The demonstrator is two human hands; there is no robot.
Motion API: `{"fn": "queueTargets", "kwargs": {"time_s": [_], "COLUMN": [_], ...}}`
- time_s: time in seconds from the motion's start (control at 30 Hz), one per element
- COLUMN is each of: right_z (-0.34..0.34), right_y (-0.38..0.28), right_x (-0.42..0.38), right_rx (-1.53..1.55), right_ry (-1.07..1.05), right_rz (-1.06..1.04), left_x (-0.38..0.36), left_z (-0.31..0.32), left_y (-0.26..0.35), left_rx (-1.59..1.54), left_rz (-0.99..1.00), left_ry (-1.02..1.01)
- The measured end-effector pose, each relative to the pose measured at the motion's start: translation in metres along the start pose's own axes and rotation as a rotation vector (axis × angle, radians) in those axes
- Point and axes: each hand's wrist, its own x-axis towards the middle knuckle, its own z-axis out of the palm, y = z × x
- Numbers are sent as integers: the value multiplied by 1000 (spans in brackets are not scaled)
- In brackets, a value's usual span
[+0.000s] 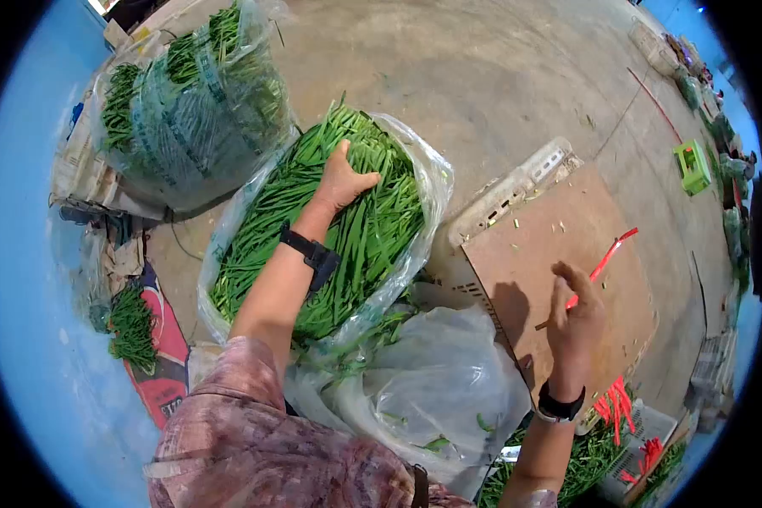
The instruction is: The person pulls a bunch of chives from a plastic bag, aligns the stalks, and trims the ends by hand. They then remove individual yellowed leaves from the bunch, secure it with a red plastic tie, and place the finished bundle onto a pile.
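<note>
My left hand point(345, 179) rests on a heap of long, flat green leaves like garlic chives point(313, 245), its thumb spread away from the fingers. Some of its fingertips are hidden against the leaves. A clear plastic bag point(438, 173) surrounds the heap, its mouth wide open. My right hand point(574, 320) hangs above a brown board point(567, 212), fingers curled and its shadow beside it. A thin red strip point(611, 252) runs out from between these fingers towards the board's far right edge.
At the upper left stands another clear bag of greens point(195, 110). Crumpled plastic point(436, 364) lies by my body. Red strips point(618, 406) and more greens point(567, 457) are at the lower right. A green stool point(692, 168) stands farther off; a blue wall point(25, 254) is left.
</note>
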Motion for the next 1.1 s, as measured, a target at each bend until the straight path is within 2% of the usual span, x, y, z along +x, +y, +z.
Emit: {"fn": "queueTargets", "kwargs": {"time_s": [0.1, 0.17, 0.23, 0.27, 0.3, 0.37, 0.4, 0.43, 0.47, 0.5, 0.57, 0.63, 0.67, 0.7, 0.77, 0.83, 0.87, 1.0, 1.1], "right_z": [31, 74, 109, 129, 152, 206, 233, 239, 234, 249, 260, 257, 257, 255, 253, 249, 246, 247, 258], "right_y": [-14, -27, -56, -65, -71, -74, -73, -92, -102, -109, -107, -97, -95, -92, -88, -93, -94, -98, -101], "right_x": [14, 29, 52, 62, 69, 76, 73, 68, 62, 57, 50, 38, 32, 27, 21, 17, 17, 11, 5], "right_rx": [203, 564, 588, 532, 475, 627, 750, 869, 785, 1015, 1056, 989, 983, 988, 1005, 1240, 1147, 983, 1083], "right_ry": [-170, -338, -588, -636, -683, -656, -528, -401, -410, -396, -385, -307, -281, -283, -289, -275, -262, -211, -170], "right_rz": [-123, 9, 120, 96, 71, 65, -5, -74, -31, 7, 36, -61, -70, -74, -86, 32, 17, 24, 67], "left_x": [11, 9, -1, -7, -6, -16, -24, -33, -39, -45, -56, -66, -74, -83, -93, -101, -106, -121, -135], "left_z": [-1, -6, -19, -25, -21, -32, -36, -38, -30, -25, -27, -26, -24, -29, -33, -36, -38, -41, -36], "left_y": [-33, -29, -5, 5, -11, 0, 10, 19, 16, 16, 13, 7, 6, 16, 18, 17, 19, 10, 4], "left_rx": [-116, -160, -205, -273, -272, -282, -235, -296, -230, -163, -57, 78, 38, 45, -24, -107, -183, -443, -613], "left_rz": [14, 38, 47, 83, 102, 130, 155, 114, 147, 179, 316, 488, 452, 384, 373, 480, 459, 395, 253], "left_ry": [-71, -69, -92, -85, -65, -59, -8, -51, 1, 53, 49, 50, -82, -150, -254, -290, -318, -319, -239]}}
